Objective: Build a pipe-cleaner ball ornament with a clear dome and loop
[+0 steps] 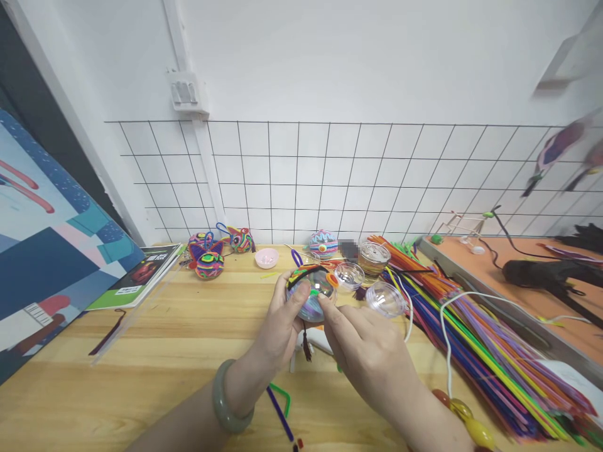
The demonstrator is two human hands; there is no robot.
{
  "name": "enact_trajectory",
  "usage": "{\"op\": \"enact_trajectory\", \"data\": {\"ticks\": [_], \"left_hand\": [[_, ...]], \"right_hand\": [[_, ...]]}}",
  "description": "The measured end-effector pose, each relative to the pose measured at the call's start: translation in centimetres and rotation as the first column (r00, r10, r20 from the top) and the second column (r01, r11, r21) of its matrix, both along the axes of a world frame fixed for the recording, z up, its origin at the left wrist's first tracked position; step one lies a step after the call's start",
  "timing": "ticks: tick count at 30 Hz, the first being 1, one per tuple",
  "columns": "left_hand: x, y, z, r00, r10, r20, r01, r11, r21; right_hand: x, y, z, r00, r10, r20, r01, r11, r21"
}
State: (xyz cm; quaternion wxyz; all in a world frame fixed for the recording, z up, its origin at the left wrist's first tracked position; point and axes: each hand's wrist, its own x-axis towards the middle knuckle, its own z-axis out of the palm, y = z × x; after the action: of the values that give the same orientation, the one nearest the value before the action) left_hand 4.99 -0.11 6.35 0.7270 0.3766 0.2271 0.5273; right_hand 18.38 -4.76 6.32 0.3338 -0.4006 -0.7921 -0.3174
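A clear plastic ball (324,306), partly covered with coloured pipe cleaners, is held above the middle of the table. My left hand (279,323) wraps around its left side, thumb on the front. The index fingertip of my right hand (365,336) presses the ball's front beside a short green strip (314,292); the other fingers are curled, the thumb hidden. An orange coil sits at the ball's upper right, and a dark tassel (307,346) hangs below. Beyond my hands lie clear plastic half shells (386,299). A white tool (316,341), partly hidden, lies beneath the ball.
Bundled pipe cleaners (475,348) fill the right side, crossed by a white cord (445,339). Finished colourful balls (208,260) and a pink bowl (266,258) stand near the wall. Magazines (146,276) lie left; loose pipe cleaners (280,411) lie in front. An orange tray (532,270) stands right.
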Motion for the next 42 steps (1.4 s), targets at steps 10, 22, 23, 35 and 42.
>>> {"op": "enact_trajectory", "data": {"ticks": [10, 22, 23, 35, 42], "left_hand": [[0.07, -0.20, -0.01, 1.000, 0.003, -0.027, -0.003, 1.000, 0.011], [0.04, 0.13, -0.19, 0.999, -0.031, 0.040, 0.030, 0.999, 0.016], [0.02, 0.12, -0.18, 0.999, -0.030, 0.037, 0.029, 0.999, 0.013], [-0.02, 0.10, -0.08, 0.999, -0.037, -0.002, 0.037, 0.999, 0.011], [0.06, 0.06, -0.09, 1.000, -0.023, 0.011, 0.023, 1.000, 0.004]], "right_hand": [[0.06, 0.06, -0.13, 1.000, -0.007, 0.000, 0.007, 0.999, -0.032], [0.17, 0.15, -0.30, 1.000, -0.014, -0.002, 0.014, 1.000, -0.022], [0.15, 0.17, -0.27, 1.000, -0.014, -0.002, 0.014, 1.000, -0.022], [0.15, 0.22, -0.23, 1.000, -0.012, -0.003, 0.012, 1.000, 0.003], [0.12, 0.25, -0.17, 1.000, -0.006, -0.004, 0.006, 1.000, 0.019]]}}
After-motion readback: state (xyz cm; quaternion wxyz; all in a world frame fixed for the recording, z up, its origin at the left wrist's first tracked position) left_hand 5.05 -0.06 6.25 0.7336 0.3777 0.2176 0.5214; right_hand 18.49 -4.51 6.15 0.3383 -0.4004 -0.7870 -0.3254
